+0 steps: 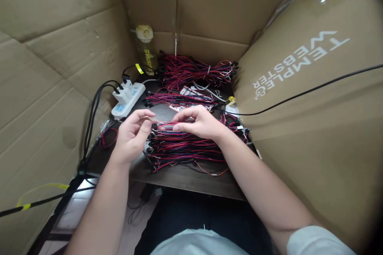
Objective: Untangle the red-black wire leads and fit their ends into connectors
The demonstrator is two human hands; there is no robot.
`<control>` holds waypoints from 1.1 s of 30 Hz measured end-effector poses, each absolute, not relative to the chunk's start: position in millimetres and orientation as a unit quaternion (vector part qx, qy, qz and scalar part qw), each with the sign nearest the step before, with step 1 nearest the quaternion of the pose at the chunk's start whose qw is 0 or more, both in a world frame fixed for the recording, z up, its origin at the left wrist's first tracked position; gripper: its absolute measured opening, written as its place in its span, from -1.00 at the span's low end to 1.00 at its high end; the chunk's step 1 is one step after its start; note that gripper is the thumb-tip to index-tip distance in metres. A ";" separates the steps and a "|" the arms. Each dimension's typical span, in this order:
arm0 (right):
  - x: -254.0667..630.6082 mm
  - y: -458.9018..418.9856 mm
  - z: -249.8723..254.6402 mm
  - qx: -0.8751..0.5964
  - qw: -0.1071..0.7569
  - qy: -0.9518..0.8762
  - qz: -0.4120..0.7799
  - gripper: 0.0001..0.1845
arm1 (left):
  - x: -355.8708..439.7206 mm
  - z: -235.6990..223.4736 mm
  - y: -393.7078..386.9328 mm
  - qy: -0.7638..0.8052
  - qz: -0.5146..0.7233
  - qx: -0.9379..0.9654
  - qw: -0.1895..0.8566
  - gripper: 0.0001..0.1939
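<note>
Between my hands runs a short length of thin red and dark wires [167, 124], level above the table. My right hand [199, 121] pinches the wires between thumb and fingers. At their left end, my left hand [134, 133] has its thumb and fingers curled close together around a small dark connector [154, 126]. Right below lies a wide pile of red and black wire harnesses [185, 149], their dark connectors toward the left. Behind my hands is a smaller harness bundle [167, 99], partly over printed white sheets [191, 91].
A large tied bundle of red and black wires [191, 69] lies at the back. A white power strip [128, 97] with plugs stands left, near a clear bottle [145, 48]. Cardboard walls [209, 4] enclose the table [179, 179]. A black cable [299, 95] crosses at right.
</note>
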State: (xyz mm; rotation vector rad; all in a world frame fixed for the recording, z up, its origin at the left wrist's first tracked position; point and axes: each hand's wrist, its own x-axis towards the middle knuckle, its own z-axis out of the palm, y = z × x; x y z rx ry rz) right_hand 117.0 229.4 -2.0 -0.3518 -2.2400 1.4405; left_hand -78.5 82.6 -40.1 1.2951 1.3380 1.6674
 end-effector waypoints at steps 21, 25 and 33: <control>104.4 181.6 -16.3 -0.101 0.459 -0.869 0.155 -0.83 | -57.5 -32.8 90.8 0.552 0.585 0.550 0.223 -0.83; 87.0 166.5 -9.9 -0.109 0.469 -0.861 0.167 -0.81 | -65.1 -25.3 89.9 0.564 0.558 0.584 0.173 -0.87; 75.3 168.1 -13.7 -0.161 0.471 -0.838 0.222 -0.86 | -78.6 -29.7 73.0 0.620 0.501 0.590 0.130 -0.81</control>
